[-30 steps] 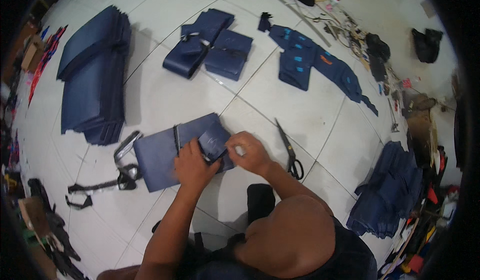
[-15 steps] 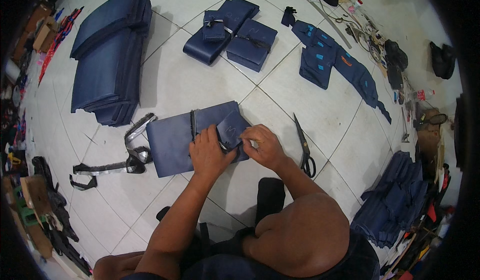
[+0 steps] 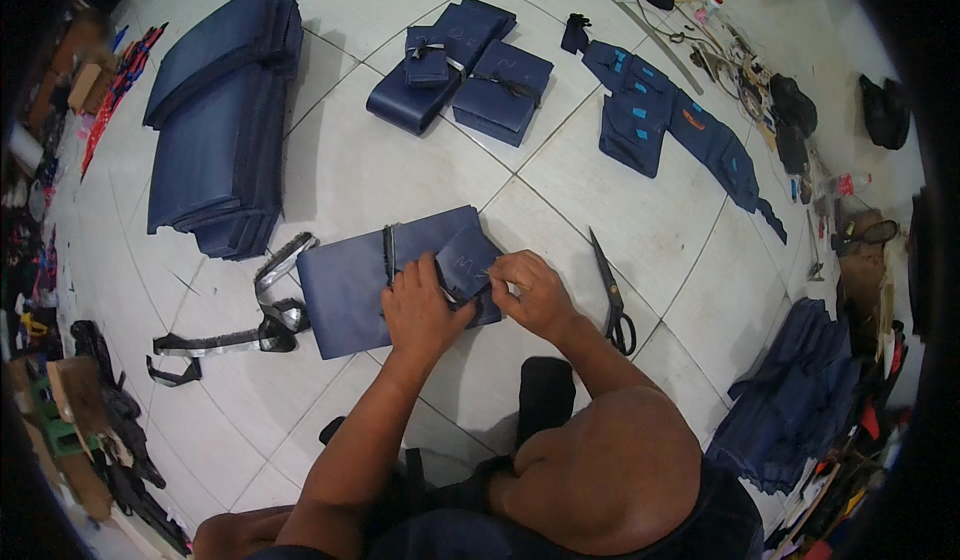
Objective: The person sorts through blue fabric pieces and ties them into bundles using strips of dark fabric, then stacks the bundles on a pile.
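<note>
A small navy piece of fabric-like material [image 3: 466, 256] with a light handwritten mark lies on the right part of a larger flat navy bundle [image 3: 345, 295]. A dark strip [image 3: 389, 250] crosses the bundle. My left hand [image 3: 425, 305] rests on both, its fingers and thumb around the small piece's lower left corner, steadying it. At that piece's right edge my right hand [image 3: 532, 290] is closed in a pinch on a thin yellowish pencil-like stick [image 3: 516, 287]; its tip touches or nearly touches the surface. Fingers partly hide the small piece's lower edge.
Black-handled scissors [image 3: 612, 295] lie right of my right hand. A frayed black-and-silver strip [image 3: 270, 310] curls at left. Tall navy stacks [image 3: 215, 150], tied navy bundles [image 3: 500, 100], patched navy pieces [image 3: 640, 115] and folded navy material [image 3: 790, 400] lie on the tiled floor.
The whole view has shifted slightly. Both hands keep nearly the same places on the navy piece; the right hand's pinch at its right edge has moved only a little.
</note>
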{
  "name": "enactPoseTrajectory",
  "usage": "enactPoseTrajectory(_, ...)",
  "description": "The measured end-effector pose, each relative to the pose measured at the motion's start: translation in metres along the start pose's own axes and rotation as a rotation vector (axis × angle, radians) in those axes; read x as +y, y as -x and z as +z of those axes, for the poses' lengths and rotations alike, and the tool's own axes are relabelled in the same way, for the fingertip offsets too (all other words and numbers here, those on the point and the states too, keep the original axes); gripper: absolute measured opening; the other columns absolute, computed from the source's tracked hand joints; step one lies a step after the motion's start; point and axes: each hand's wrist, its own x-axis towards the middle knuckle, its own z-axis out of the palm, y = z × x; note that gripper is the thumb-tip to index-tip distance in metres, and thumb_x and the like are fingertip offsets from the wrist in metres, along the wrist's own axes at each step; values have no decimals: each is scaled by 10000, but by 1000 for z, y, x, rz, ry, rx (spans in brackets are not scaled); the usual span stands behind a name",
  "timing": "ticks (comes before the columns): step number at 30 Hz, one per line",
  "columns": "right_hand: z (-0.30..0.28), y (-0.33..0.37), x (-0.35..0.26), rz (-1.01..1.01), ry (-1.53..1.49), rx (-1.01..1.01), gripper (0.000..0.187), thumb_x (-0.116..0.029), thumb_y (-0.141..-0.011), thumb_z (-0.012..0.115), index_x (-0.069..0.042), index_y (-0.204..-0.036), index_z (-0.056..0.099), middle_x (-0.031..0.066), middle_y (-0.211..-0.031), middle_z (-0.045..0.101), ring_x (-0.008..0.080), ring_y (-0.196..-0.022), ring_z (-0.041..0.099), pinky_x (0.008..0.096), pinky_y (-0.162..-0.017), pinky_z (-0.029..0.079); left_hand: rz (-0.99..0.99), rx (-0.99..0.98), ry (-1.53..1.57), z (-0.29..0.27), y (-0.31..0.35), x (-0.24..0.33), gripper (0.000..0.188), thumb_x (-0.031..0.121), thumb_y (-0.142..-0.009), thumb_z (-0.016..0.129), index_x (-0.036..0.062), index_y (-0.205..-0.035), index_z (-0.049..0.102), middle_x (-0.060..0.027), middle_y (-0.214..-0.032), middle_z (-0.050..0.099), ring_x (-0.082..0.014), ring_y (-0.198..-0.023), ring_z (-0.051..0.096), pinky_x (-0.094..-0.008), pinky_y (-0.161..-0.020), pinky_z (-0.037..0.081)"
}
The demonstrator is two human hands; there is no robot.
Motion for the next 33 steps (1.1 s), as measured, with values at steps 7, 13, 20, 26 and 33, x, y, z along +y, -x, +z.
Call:
enactPoseTrajectory(7,-23,25,6,156,-96,315,170,41,-838,663,-23,-964,570,137,-931,651,280,-861,664,349,-785,530,34,-79,-54,-8,-2,1,933,361,-637,870,-12,-1370,431,-213,-1179,581,-393,-1064,596,-491,-912,478)
enactPoseTrajectory(13,-1,109,-14,536,-371,312,60,-39,-931,611,-17,-961,563,102,-920,636,182,-870,620,329,-812,496,2,-93,47,-22,-17,13,914,338,-667,858,-32,-1378,419,-240,-1210,585,-419,-1115,582,-471,-952,480)
enactPoseTrajectory(20,20,161,-32,752,-810,82,78,-63,-965,592,-32,-1034,573,67,-936,625,145,-868,612,308,-792,502,-24,67,205,-63,-96,48,893,381,-674,860,-69,-1336,465,-279,-1220,622,-390,-1130,624,-432,-983,479)
enactPoseTrajectory(26,19,165,-25,623,-464,-83,136,-114,-975,603,1,-1044,629,143,-970,660,273,-903,655,356,-801,516,-46,206,242,-71,-176,58,980,452,-659,835,-94,-1365,429,-304,-1200,622,-405,-1124,626,-415,-977,477)
enactPoseTrajectory(33,24,169,-19,480,-408,-20,196,-187,-980,607,-4,-1019,665,167,-939,671,331,-871,668,397,-779,531,-55,217,315,-84,-235,87,1023,433,-652,850,-104,-1388,386,-300,-1200,621,-368,-1080,651,-383,-955,493)
